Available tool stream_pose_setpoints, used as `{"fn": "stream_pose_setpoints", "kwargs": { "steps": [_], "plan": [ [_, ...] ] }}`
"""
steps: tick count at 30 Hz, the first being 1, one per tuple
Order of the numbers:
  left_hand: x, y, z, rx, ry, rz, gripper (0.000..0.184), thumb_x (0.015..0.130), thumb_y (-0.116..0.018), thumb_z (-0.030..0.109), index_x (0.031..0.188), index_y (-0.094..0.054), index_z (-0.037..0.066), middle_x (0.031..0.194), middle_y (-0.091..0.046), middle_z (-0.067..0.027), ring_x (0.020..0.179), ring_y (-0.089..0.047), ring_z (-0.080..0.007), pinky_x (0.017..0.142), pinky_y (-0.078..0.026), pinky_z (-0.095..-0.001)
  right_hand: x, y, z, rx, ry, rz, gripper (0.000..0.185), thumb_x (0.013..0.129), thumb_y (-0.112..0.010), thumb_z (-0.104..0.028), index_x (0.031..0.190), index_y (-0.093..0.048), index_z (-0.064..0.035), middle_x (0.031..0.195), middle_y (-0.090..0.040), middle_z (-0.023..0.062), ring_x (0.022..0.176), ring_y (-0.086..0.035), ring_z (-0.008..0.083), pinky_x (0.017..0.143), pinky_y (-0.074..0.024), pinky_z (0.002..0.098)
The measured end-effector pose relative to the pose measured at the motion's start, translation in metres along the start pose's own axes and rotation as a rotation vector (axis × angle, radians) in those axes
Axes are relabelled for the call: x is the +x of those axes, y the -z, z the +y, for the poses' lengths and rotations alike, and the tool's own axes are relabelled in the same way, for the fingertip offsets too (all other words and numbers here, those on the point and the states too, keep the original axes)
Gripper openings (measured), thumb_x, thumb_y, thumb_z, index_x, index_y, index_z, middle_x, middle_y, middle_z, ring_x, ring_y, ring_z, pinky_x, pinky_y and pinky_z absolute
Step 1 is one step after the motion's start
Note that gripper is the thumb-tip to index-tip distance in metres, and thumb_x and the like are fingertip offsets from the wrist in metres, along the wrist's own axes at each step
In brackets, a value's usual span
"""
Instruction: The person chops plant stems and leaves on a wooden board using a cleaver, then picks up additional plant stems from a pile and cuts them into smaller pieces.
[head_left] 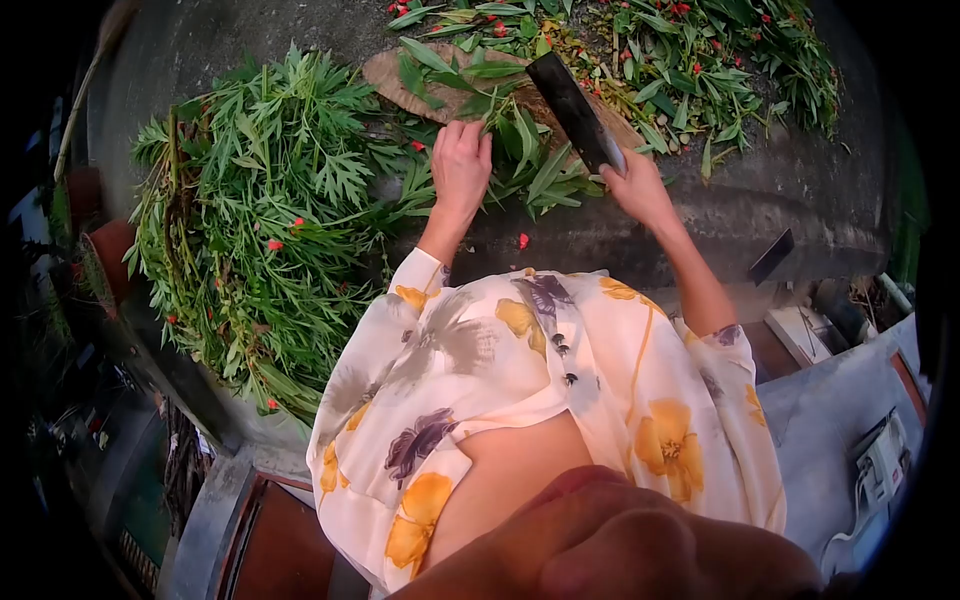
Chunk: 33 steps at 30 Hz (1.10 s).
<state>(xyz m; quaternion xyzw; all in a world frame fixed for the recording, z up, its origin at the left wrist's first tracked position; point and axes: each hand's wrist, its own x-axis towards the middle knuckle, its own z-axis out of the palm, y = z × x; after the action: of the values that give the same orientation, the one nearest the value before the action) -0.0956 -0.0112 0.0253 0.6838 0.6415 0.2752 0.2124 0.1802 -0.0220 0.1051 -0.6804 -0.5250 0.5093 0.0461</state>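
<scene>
While the right hand (642, 190) grips it, the cleaver (577, 112) looks dark, rectangular.

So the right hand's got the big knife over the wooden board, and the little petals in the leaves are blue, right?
Not quite: the little petals are red, not blue, as the head view shows. The right hand does have the big knife over the wooden board.

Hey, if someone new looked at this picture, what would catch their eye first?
Probably the dark cleaver in the right hand, slanting over the wooden board, with the left hand at the leaves beside it. Next, the big green heap to the left, dotted with red petals. The pale shirt with orange flowers also stands out, filling the lower middle.
</scene>
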Motion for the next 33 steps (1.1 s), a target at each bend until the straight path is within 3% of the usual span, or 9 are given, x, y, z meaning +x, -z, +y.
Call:
{"fn": "stream_pose_setpoints", "kwargs": {
  "steps": [2, 5, 9, 15, 21, 27, 31, 32, 33],
  "plan": [
    [0.017, 0.001, 0.007, -0.025, -0.008, 0.041, 0.031, 0.084, -0.076, 0.015, 0.111, -0.066, 0.002, 0.099, -0.062, -0.0138, 0.097, -0.060, -0.0366, 0.085, -0.046, -0.0453, -0.008, -0.004, 0.007, 0.022, 0.120, 0.200, 0.025, 0.092, -0.066, -0.017, 0.107, -0.064, 0.0024, 0.074, -0.063, 0.0212, 0.064, -0.054, 0.0397, 0.066, -0.0484, 0.0412],
    [0.021, 0.004, 0.010, -0.047, -0.050, 0.113, 0.044, 0.083, -0.079, 0.020, 0.117, -0.060, 0.000, 0.103, -0.061, -0.0153, 0.098, -0.059, -0.0372, 0.085, -0.045, -0.0453, -0.029, 0.009, -0.016, -0.118, 0.085, 0.118, 0.025, 0.093, -0.065, -0.016, 0.109, -0.063, 0.0024, 0.071, -0.062, 0.0228, 0.065, -0.059, 0.0430, 0.066, -0.0496, 0.0428],
    [-0.001, 0.007, 0.009, 0.068, -0.030, 0.106, 0.037, 0.082, -0.080, 0.019, 0.112, -0.064, 0.004, 0.104, -0.061, -0.0134, 0.100, -0.059, -0.0356, 0.086, -0.048, -0.0454, -0.028, 0.003, -0.020, -0.231, 0.162, 0.069, 0.020, 0.090, -0.062, -0.011, 0.107, -0.065, 0.0016, 0.081, -0.065, 0.0309, 0.085, -0.066, 0.0484, 0.075, -0.0513, 0.0532],
    [-0.004, -0.009, -0.011, -0.044, 0.029, 0.024, 0.030, 0.076, -0.075, 0.002, 0.105, -0.069, 0.006, 0.098, -0.062, -0.0104, 0.096, -0.061, -0.0339, 0.082, -0.050, -0.0448, -0.001, -0.001, -0.016, -0.351, 0.181, -0.048, 0.023, 0.087, -0.061, -0.008, 0.107, -0.066, 0.0018, 0.088, -0.067, 0.0327, 0.090, -0.065, 0.0516, 0.080, -0.0522, 0.0562],
    [-0.001, -0.001, -0.009, -0.010, -0.030, -0.038, 0.023, 0.082, -0.075, 0.005, 0.105, -0.072, 0.003, 0.097, -0.065, -0.0120, 0.093, -0.065, -0.0338, 0.078, -0.052, -0.0415, 0.012, -0.004, -0.025, -0.446, 0.109, -0.037, 0.022, 0.086, -0.061, -0.007, 0.105, -0.066, 0.0029, 0.093, -0.068, 0.0339, 0.093, -0.066, 0.0521, 0.084, -0.0534, 0.0565],
    [-0.001, 0.011, -0.013, -0.337, 0.236, 0.077, 0.022, 0.090, -0.075, 0.015, 0.105, -0.074, -0.001, 0.092, -0.070, -0.0127, 0.081, -0.069, -0.0300, 0.075, -0.053, -0.0365, 0.005, -0.014, 0.011, -0.102, 0.112, 0.048, 0.023, 0.090, -0.066, -0.016, 0.099, -0.063, 0.0047, 0.078, -0.066, 0.0226, 0.074, -0.066, 0.0386, 0.070, -0.0498, 0.0472],
    [0.029, 0.013, -0.027, -0.261, 0.207, 0.054, 0.028, 0.092, -0.074, 0.020, 0.111, -0.074, 0.000, 0.100, -0.068, -0.0156, 0.094, -0.068, -0.0261, 0.079, -0.053, -0.0364, -0.016, -0.009, 0.003, 0.004, 0.067, 0.148, 0.024, 0.091, -0.067, -0.019, 0.097, -0.063, 0.0042, 0.069, -0.059, 0.0157, 0.064, -0.059, 0.0263, 0.065, -0.0476, 0.0413],
    [0.036, 0.014, -0.033, -0.188, 0.187, -0.051, 0.046, 0.088, -0.078, 0.025, 0.124, -0.067, -0.001, 0.112, -0.063, -0.0187, 0.098, -0.067, -0.0285, 0.082, -0.053, -0.0379, -0.023, -0.005, -0.008, -0.027, 0.062, 0.142, 0.024, 0.092, -0.066, -0.018, 0.099, -0.063, 0.0045, 0.068, -0.060, 0.0186, 0.062, -0.060, 0.0313, 0.065, -0.0475, 0.0426],
    [0.038, 0.017, -0.032, -0.186, 0.182, -0.055, 0.046, 0.088, -0.078, 0.025, 0.124, -0.067, -0.001, 0.112, -0.063, -0.0187, 0.098, -0.067, -0.0285, 0.082, -0.053, -0.0379, -0.027, -0.004, -0.014, -0.022, 0.060, 0.146, 0.024, 0.092, -0.066, -0.018, 0.099, -0.063, 0.0045, 0.068, -0.060, 0.0186, 0.062, -0.060, 0.0313, 0.065, -0.0475, 0.0426]
  ]
}}
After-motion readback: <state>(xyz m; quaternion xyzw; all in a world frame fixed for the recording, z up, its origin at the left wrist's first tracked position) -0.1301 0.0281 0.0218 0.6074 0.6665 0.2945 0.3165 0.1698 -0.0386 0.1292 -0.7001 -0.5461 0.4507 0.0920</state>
